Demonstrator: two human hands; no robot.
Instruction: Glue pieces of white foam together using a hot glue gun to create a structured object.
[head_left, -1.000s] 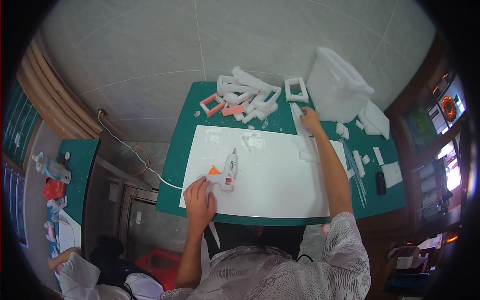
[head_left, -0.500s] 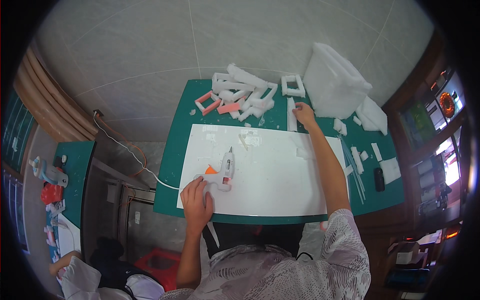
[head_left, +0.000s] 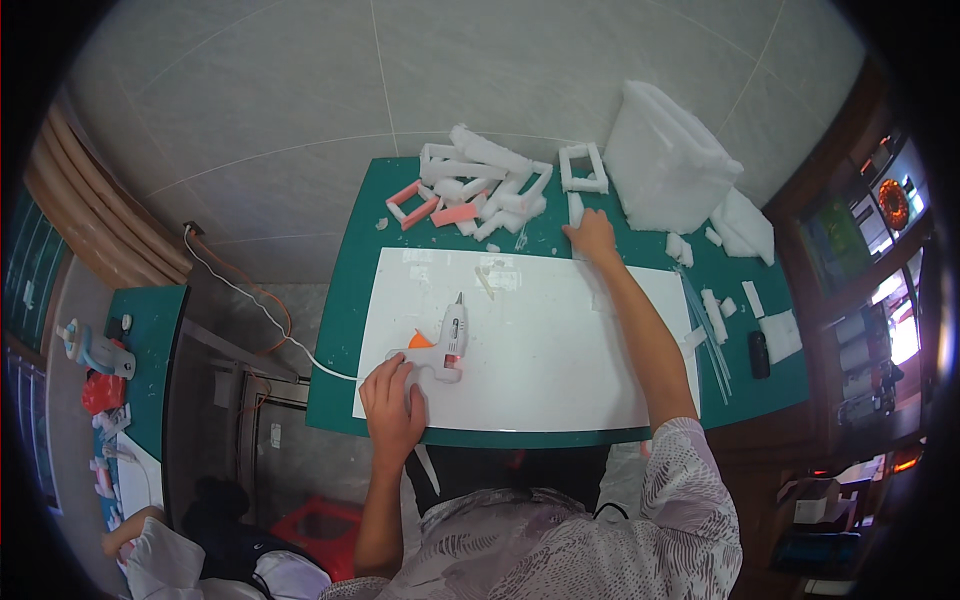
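On the white board (head_left: pixel 540 350), a white hot glue gun (head_left: pixel 453 335) lies with its nozzle toward the wall. My left hand (head_left: pixel 393 405) is at the end of its handle, fingers curled over it and the thumb apart; the hand hides part of the cord. With my right arm stretched across the board, my right hand (head_left: pixel 592 238) grips a white foam strip (head_left: pixel 575 207) at the board's far edge. Its fingers cover the strip's near part. Just beyond stands a small white foam frame (head_left: pixel 583 168).
Foam offcuts (head_left: pixel 500 180), some pink, are heaped at the back of the green table (head_left: pixel 340 350). A big white foam block (head_left: pixel 665 160) stands back right. Clear glue sticks (head_left: pixel 712 345) and a black bottle-like object (head_left: pixel 759 355) lie at right. Another person's arm (head_left: pixel 125 535) shows lower left.
My right hand has come a little nearer and left, and now covers the near part of the foam strip. The left hand and glue gun have stayed put.
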